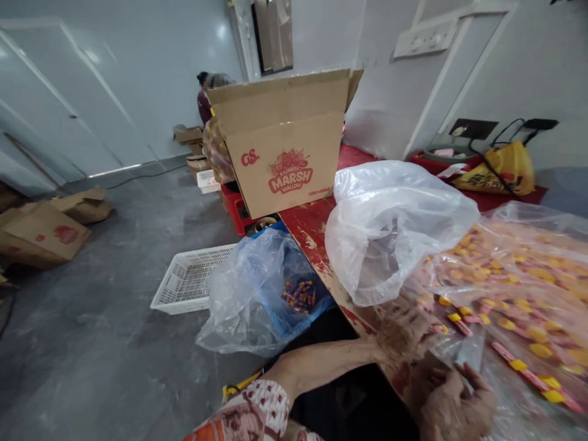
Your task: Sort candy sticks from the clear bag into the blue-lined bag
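Clear plastic lies under both hands at the near edge of the worktop (pixel 309 228): the left hand (pixel 400 334) rests with fingers spread, partly beneath the film of a big sweet bag (pixel 519 288), and the right hand (pixel 452 401) sits just beside it, fingers curled on a fold of the same film, though whether its grip is closed on it I cannot tell. That bag is full of yellow and pink wrapped sweets (pixel 505 318), too many and too blurred to count. Touching it on the far side, a second, empty clear bag (pixel 390 226) billows up and blocks the view of the worktop behind. One open cardboard box (pixel 285 144) printed with red lettering stands at the far end, and one yellow bag (pixel 503 168) with black straps lies to the right by the wall. Red, chipped paint covers the worktop. Below its left edge stands a blue crate (pixel 301 318) lined with plastic holding a few sweets, beside one white basket (pixel 190 278) on the grey concrete floor. Flattened cartons (pixel 46 229) lie further left, and another person (pixel 206 98) sits by the pale wall.
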### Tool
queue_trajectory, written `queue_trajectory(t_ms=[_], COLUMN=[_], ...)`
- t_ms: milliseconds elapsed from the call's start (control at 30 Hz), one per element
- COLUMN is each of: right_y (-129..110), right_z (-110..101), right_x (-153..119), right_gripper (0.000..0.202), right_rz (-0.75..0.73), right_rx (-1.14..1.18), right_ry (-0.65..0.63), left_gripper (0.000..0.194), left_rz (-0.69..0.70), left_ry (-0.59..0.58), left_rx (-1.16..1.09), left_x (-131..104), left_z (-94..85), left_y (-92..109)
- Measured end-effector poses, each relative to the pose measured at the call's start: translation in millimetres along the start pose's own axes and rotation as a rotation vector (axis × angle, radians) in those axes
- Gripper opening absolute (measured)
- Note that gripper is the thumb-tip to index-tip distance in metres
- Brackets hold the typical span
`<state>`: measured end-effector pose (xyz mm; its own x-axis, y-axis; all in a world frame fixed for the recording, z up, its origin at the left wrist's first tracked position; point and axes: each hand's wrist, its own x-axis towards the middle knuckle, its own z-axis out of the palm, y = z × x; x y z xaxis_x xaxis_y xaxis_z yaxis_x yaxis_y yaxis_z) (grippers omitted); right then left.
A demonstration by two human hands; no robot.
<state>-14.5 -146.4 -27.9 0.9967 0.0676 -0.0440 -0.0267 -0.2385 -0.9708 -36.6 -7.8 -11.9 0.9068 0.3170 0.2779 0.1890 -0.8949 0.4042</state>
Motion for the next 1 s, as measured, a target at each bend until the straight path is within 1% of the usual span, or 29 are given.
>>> queue_trajectory(t_ms=[133,200,267,367,400,433,500,533,567,667,700,733,767,833,933,1000], right_y=[-0.3,-1.0,-3.0,-5.7,-5.7,-5.1,-1.8,0.6,3.2,10.3,11.8,12.9,13.6,15.0,19.9,24.6], right_z=[-0.8,0.5,1.7,1.2,0.6,0.0,0.0,0.9,2.4,8.1,10.0,11.7,13.5,17.9,25.1,28.4], right_x=[0.6,0.4,-0.3,-1.6,-1.8,-1.6,0.2,1.7,3.4,5.8,5.2,4.3,3.3,2.9,7.7,11.7], right_gripper=[0.047,0.045,0.044,0.042,0.041,0.039,0.036,0.034,0.033,0.035,0.037,0.039,0.041,0.041,0.034,0.029], right_rz=[0.012,0.026,0.022,-0.003,-0.014,-0.026,-0.049,-0.064,-0.078,-0.117,-0.117,-0.104,-0.104,-0.098,-0.129,-0.140], right_rx=[-0.025,0.002,0.022,0.017,0.011,0.002,-0.011,-0.017,-0.026,-0.062,-0.067,-0.061,-0.051,-0.038,-0.045,-0.002], right_ry=[0.006,0.028,0.069,0.088,0.081,0.074,0.071,0.072,0.081,0.121,0.131,0.128,0.104,0.116,0.114,0.109], left_gripper=[0.019,0.020,0.020,0.009,0.014,0.023,0.038,0.041,0.043,0.044,0.041,0.037,0.031,0.028,0.021,0.012], left_rz=[0.193,0.234,0.236,0.245,0.271,0.298,0.335,0.323,0.273,-0.030,-0.142,-0.191,-0.204,-0.187,-0.154,-0.162], left_ry=[-0.078,-0.075,-0.012,0.159,0.198,0.220,0.209,0.182,0.151,0.083,0.093,0.094,0.081,0.014,-0.067,-0.084], left_rx=[0.104,0.148,0.146,0.064,0.030,0.000,-0.058,-0.096,-0.139,-0.256,-0.259,-0.259,-0.267,-0.303,-0.358,-0.399], left_x=[-3.7,-4.1,-3.7,-2.7,-2.3,-1.9,-0.8,-0.4,-0.2,-3.3,-5.4,-7.4,-9.0,-9.1,-2.8,1.3], left_z=[-1.7,0.8,4.8,11.1,12.6,13.4,12.6,10.8,8.2,-3.3,-7.1,-10.2,-12.2,-11.4,0.4,9.5], left_y=[3.3,3.4,1.5,-3.6,-5.1,-6.1,-6.3,-5.3,-3.7,2.6,4.1,4.5,3.7,-1.6,-13.7,-20.8])
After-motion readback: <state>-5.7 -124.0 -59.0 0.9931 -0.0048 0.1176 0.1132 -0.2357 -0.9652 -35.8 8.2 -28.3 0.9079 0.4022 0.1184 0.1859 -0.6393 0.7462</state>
